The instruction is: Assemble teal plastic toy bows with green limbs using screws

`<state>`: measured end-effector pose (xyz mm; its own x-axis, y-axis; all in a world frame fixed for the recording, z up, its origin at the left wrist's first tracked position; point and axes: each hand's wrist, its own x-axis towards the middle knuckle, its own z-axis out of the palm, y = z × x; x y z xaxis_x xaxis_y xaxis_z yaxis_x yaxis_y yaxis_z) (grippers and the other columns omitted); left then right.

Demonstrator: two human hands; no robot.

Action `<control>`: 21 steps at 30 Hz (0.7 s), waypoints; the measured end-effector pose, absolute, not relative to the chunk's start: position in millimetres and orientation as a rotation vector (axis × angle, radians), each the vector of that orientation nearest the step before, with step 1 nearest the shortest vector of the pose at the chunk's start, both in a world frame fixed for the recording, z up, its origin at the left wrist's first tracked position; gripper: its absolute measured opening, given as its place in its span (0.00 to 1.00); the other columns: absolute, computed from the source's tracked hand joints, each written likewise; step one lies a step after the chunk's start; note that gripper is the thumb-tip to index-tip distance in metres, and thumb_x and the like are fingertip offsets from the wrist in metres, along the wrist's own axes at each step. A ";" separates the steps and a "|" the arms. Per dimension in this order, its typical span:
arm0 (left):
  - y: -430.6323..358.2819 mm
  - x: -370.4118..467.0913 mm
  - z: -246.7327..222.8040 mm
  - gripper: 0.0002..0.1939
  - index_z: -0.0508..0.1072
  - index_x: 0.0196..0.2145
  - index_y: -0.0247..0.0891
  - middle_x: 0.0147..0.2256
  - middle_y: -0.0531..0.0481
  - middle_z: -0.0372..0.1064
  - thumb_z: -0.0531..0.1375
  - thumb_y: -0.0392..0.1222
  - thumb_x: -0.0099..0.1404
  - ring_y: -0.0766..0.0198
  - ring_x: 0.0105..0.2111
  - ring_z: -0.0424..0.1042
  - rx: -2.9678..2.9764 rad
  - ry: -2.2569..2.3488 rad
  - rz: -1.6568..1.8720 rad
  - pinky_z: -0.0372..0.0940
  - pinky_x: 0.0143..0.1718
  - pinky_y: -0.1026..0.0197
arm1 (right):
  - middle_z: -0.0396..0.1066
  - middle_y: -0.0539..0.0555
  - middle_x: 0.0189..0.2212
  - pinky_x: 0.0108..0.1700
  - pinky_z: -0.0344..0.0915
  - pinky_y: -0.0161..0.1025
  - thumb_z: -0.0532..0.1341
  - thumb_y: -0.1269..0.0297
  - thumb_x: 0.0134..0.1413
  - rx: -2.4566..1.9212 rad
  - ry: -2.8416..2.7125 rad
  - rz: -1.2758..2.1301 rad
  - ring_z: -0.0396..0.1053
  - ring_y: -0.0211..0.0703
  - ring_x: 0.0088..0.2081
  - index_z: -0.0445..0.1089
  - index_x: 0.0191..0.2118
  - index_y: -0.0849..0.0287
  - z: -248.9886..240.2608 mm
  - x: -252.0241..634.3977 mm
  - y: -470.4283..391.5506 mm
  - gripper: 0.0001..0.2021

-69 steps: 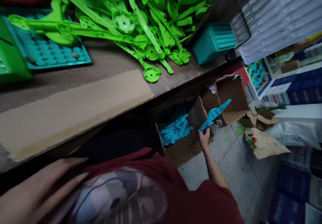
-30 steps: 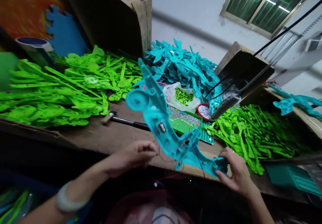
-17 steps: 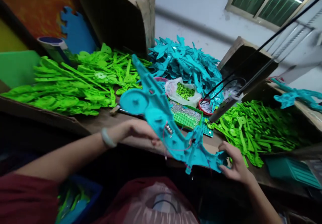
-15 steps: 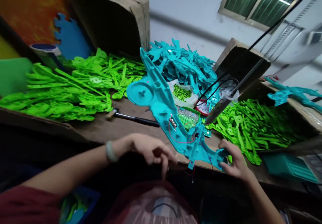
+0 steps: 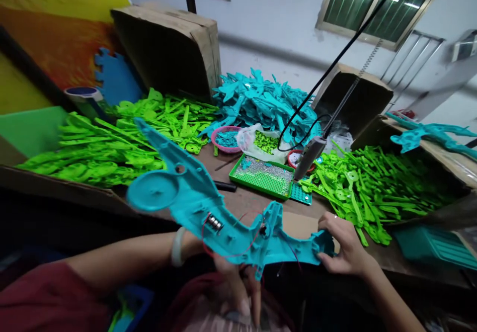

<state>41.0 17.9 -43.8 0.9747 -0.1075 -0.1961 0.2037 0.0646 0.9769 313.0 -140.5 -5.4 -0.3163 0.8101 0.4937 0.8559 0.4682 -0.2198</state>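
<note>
One blue shell [image 5: 233,237] is gripped by the right hand [image 5: 346,246]; I cannot tell the state of the partly hidden left hand [image 5: 235,283].

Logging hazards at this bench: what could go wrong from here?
Snag: the red wire droops past the lower edge of the blue part near the left grip and might catch.
Tip: the right grip holds one end; whether the left supports it is unclear, so the broad end could drop.
Knock: the part could bump the hanging tool beside the green tray.
</note>
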 end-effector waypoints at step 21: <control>-44.9 43.1 -38.6 0.30 0.69 0.52 0.38 0.49 0.40 0.74 0.60 0.64 0.63 0.47 0.50 0.73 1.466 0.901 0.774 0.66 0.56 0.50 | 0.65 0.58 0.45 0.48 0.68 0.50 0.53 0.58 0.65 -1.403 -1.199 0.235 0.67 0.51 0.46 0.60 0.55 0.54 -63.8 141.0 -91.6 0.16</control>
<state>43.1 -44.9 -38.6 0.4808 0.8761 -0.0363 0.0962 -0.0115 0.9953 141.0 -91.6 -63.8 0.4456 0.7459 0.4950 0.5033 0.2485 -0.8276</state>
